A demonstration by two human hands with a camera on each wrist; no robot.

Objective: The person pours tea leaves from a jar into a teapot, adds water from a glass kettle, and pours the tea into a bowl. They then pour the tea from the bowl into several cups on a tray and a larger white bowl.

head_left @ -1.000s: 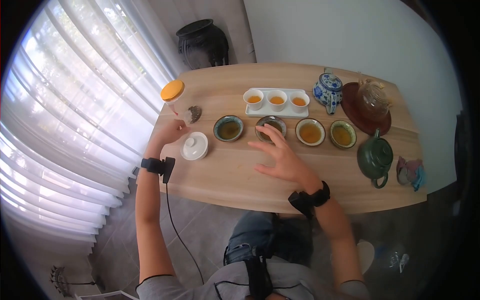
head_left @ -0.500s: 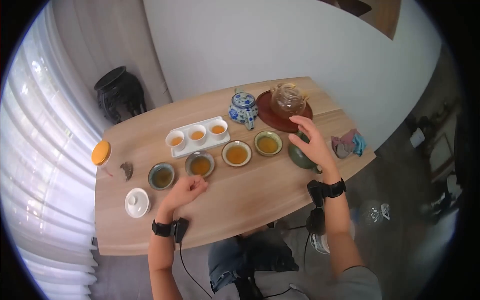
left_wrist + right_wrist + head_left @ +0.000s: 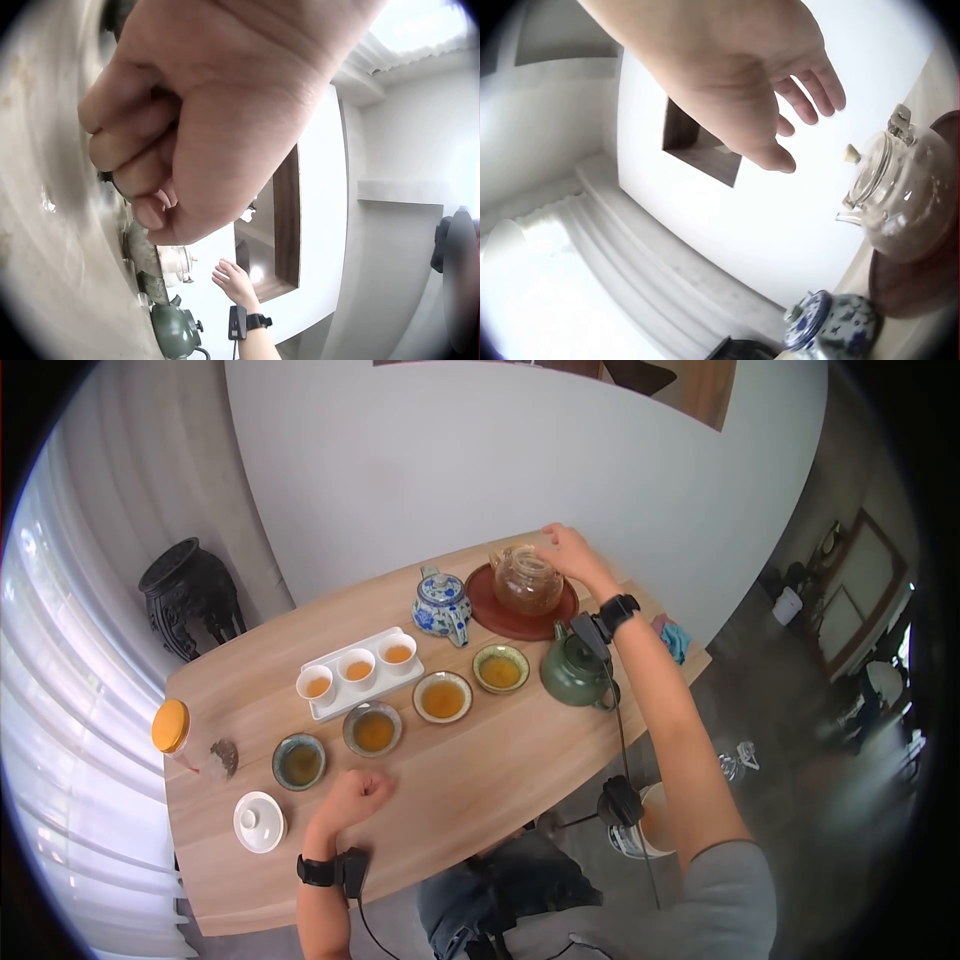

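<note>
My right hand [image 3: 572, 554] reaches over the far right of the table, fingers relaxed and holding nothing. Close by is a glass teapot [image 3: 528, 585] on a round red-brown tray [image 3: 482, 613]; in the right wrist view the hand hovers above the teapot's lid, apart from it. My left hand [image 3: 352, 800] is at the front of the table with its fingers curled in, nothing showing in them. Just beyond it sit a grey-rimmed bowl of tea [image 3: 374, 730] and a blue-green bowl [image 3: 299, 762]. A green teapot [image 3: 575, 672] stands below my right forearm.
A white tray with three small cups [image 3: 358, 669] lies behind the bowls. Two more tea bowls [image 3: 443, 698] stand to the right, near a blue-and-white teapot [image 3: 441, 603]. At left are a lidded white bowl [image 3: 260, 822], an orange-lidded jar [image 3: 171, 726] and dark leaves [image 3: 224, 758].
My right hand has gone from the bowls, past the green teapot, to the glass teapot. My left hand has left the leaves and come right, in front of the bowls. The view has turned right.
</note>
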